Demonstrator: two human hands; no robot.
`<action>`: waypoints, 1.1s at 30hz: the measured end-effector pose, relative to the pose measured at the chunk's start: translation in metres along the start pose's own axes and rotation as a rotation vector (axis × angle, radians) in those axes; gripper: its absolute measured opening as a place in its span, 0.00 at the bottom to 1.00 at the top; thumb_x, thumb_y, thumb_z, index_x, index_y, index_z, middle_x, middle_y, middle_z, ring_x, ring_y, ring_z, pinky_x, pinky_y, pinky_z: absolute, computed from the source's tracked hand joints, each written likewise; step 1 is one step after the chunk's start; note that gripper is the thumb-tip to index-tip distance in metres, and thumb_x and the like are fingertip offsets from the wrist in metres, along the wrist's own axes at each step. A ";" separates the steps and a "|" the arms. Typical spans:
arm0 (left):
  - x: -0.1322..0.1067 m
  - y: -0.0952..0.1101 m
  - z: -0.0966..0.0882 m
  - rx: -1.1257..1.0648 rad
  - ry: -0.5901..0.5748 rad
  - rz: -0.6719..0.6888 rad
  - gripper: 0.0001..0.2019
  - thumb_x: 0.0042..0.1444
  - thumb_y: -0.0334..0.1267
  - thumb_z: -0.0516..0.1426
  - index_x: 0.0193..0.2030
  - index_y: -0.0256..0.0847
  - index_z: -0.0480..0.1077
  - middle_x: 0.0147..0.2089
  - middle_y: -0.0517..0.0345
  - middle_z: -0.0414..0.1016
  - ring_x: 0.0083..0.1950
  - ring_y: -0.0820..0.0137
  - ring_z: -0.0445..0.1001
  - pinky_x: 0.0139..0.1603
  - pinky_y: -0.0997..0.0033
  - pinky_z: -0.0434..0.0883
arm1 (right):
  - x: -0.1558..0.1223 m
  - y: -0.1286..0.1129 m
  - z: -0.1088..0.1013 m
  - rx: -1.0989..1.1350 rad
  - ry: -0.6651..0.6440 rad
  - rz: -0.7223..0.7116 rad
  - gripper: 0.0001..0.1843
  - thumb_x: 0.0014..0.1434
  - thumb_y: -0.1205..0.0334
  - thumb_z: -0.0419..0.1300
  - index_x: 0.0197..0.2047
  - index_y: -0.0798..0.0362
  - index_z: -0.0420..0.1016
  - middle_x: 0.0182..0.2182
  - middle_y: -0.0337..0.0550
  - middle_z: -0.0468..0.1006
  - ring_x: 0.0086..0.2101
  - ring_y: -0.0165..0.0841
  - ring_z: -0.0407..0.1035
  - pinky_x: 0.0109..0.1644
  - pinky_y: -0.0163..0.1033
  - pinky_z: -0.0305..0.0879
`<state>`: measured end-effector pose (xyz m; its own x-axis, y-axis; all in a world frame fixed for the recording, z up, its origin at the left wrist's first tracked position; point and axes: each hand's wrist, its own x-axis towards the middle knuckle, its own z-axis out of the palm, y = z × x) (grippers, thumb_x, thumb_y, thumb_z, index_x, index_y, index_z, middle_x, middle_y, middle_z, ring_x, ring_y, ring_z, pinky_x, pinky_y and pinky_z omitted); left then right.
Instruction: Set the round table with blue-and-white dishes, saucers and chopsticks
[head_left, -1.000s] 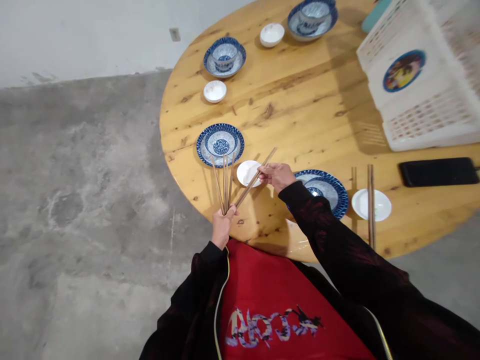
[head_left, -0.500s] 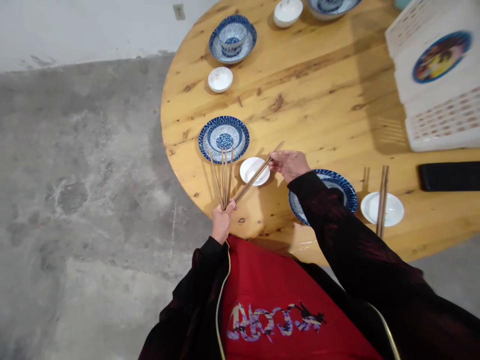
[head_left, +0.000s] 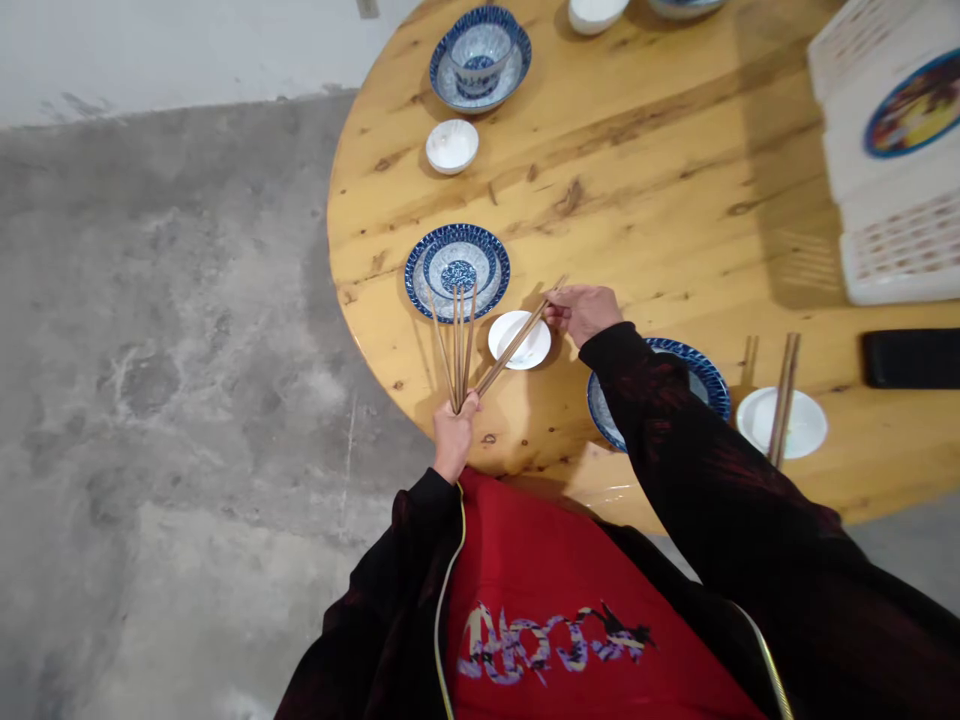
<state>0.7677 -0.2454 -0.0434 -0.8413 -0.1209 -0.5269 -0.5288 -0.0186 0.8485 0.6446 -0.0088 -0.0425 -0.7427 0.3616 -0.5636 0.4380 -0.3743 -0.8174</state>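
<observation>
On my feed, the left hand is closed around the lower ends of slim brown chopsticks, straight and smooth, fanned out above the fist; they overlap too much for me to count. The right hand pinches the far end of a slanting pair, whose near end meets the left fist. I see that pair crossing over a round, glossy white dish, and can't tell whether they touch. The worktop is shiny, knotty yellow wood with a curved edge. Behind the fan, a blue-and-white plate carries a patterned bowl. The dark sleeve covers much of another patterned plate. At my right, the frame cuts off a perforated white basket and a flat black object. The basket's oval picture is too blurred to read.
</observation>
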 end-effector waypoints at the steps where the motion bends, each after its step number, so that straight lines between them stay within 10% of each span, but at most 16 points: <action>1: 0.000 0.000 0.000 0.009 -0.001 0.010 0.14 0.54 0.46 0.63 0.29 0.36 0.75 0.36 0.51 0.80 0.42 0.65 0.77 0.48 0.67 0.69 | 0.000 -0.001 0.000 0.001 0.000 0.007 0.14 0.55 0.72 0.71 0.24 0.55 0.72 0.18 0.36 0.71 0.20 0.24 0.68 0.23 0.29 0.68; 12: 0.004 0.002 0.005 0.039 -0.008 0.046 0.14 0.55 0.47 0.61 0.30 0.36 0.76 0.37 0.51 0.80 0.41 0.65 0.76 0.45 0.69 0.68 | 0.004 -0.004 0.000 -0.064 0.018 0.055 0.12 0.64 0.76 0.61 0.30 0.56 0.71 0.18 0.34 0.70 0.21 0.24 0.67 0.27 0.30 0.64; 33: 0.002 0.008 0.003 0.104 0.004 -0.008 0.19 0.57 0.51 0.62 0.28 0.36 0.72 0.23 0.64 0.63 0.27 0.76 0.60 0.30 0.75 0.58 | -0.012 -0.012 0.005 -0.036 0.000 0.059 0.15 0.56 0.65 0.72 0.25 0.55 0.70 0.17 0.35 0.72 0.17 0.24 0.67 0.18 0.26 0.65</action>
<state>0.7613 -0.2427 -0.0381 -0.8366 -0.1250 -0.5333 -0.5445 0.0839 0.8346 0.6451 -0.0130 -0.0252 -0.7151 0.3393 -0.6111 0.4994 -0.3637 -0.7863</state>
